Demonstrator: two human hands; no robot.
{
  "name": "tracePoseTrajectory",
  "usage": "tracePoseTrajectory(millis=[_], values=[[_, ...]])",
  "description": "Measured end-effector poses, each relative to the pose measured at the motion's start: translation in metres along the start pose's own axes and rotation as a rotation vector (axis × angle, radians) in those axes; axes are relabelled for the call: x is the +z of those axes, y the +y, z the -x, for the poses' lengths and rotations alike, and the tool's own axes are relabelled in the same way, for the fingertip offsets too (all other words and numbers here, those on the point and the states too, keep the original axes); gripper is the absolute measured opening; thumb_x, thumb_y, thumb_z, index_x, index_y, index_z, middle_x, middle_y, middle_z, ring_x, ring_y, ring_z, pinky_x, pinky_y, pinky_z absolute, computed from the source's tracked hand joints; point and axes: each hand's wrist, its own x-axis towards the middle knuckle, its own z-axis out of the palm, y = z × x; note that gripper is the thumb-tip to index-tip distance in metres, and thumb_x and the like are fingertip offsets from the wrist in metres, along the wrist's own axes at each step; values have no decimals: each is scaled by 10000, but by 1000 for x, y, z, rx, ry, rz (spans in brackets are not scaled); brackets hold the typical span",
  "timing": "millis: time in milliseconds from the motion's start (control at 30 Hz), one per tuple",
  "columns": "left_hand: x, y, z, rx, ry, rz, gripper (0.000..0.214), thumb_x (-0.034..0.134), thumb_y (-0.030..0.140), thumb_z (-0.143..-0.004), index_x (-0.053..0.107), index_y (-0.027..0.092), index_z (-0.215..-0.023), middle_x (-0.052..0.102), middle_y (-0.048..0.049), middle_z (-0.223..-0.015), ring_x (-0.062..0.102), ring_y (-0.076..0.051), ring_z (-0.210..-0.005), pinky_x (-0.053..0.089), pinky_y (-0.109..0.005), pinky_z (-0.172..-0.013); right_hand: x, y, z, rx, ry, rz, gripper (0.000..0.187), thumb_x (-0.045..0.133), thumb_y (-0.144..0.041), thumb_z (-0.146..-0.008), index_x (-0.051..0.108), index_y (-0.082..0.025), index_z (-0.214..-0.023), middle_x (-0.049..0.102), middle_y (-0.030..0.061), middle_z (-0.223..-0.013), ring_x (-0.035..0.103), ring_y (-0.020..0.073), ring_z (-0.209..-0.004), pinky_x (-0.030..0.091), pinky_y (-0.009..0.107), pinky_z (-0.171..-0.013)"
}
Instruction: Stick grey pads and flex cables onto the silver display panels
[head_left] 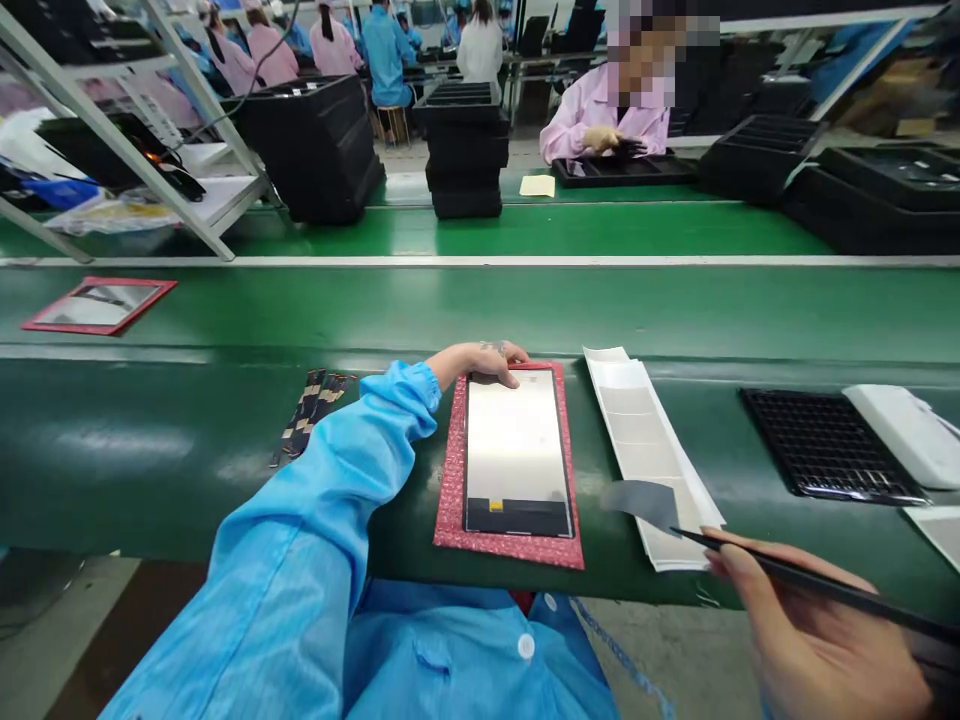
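Observation:
My left hand (480,362) rests over the top edge of a rectangular display panel (516,450), its fingers curled onto the panel. The panel lies flat on a red textured mat (450,480), with a dark band across its near end. My right hand (810,630) is at the lower right, gripping slim black tweezers (795,570). Their tip holds a dark grey film piece (641,503) above a long white liner strip (637,440) bearing grey patches. Several flat ribbon cables (311,410) lie left of my left forearm.
A black grid tray (825,445) and a white sheet (911,435) lie to the right on the green workbench (480,310). Another red mat (97,306) sits far left. Beyond stand stacked black trays (466,150), a metal rack (127,130) and a co-worker (604,115).

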Motion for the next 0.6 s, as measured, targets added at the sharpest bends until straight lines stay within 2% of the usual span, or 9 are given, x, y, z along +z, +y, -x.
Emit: tracePoseTrajectory(millis=[100,167,233,267,333,400,500,600], values=[[10,4,10,-6,69,-43,355,705,82,-616,684,171,-959,669,-58,-1007,590,-237,-1003,462,-365,-902,17,-3,5,-44,-82,-77,305,760,-509,-690,703,-237,-816,755,56,-755,736,255,-711,628,357,-681],[24,8,36,6,163,-20,307,668,173,-740,647,173,-1047,645,-71,-1073,571,-217,-1039,443,-355,-933,29,-2,8,-71,-132,-129,250,764,-452,-710,701,-240,-828,758,47,-764,732,238,-682,630,336,-648],[44,10,74,-20,281,115,213,613,300,-836,633,185,-1015,655,-34,-902,597,-172,-833,475,-312,-802,39,-2,10,-79,-176,-190,219,766,-410,-721,698,-241,-842,761,44,-770,724,230,-641,633,337,-621],[56,10,94,-72,314,194,201,614,352,-839,628,194,-963,642,-11,-816,581,-154,-735,471,-287,-718,43,-1,11,-72,-197,-217,208,764,-395,-728,697,-241,-851,763,45,-779,723,227,-632,636,342,-624],[82,8,129,-193,359,371,246,662,399,-797,601,198,-925,623,17,-746,527,-120,-616,432,-249,-606,51,-2,14,-52,-235,-271,186,761,-360,-739,696,-243,-868,767,46,-801,725,222,-635,642,352,-656],[108,4,152,-292,362,497,333,738,402,-720,583,200,-935,622,29,-765,483,-94,-563,399,-230,-550,58,-5,17,-37,-257,-310,172,765,-316,-740,694,-244,-879,769,44,-809,728,221,-645,645,361,-682],[134,1,163,-344,394,508,368,806,378,-638,599,203,-886,603,30,-791,465,-91,-579,385,-226,-542,65,-9,20,-42,-277,-372,167,776,-257,-724,693,-237,-868,765,41,-777,726,227,-618,650,374,-664],[143,1,161,-325,426,474,305,802,375,-641,614,206,-810,580,27,-762,485,-108,-612,406,-238,-567,67,-13,22,-54,-283,-401,170,775,-216,-718,697,-232,-869,763,40,-769,729,234,-616,653,375,-632]])
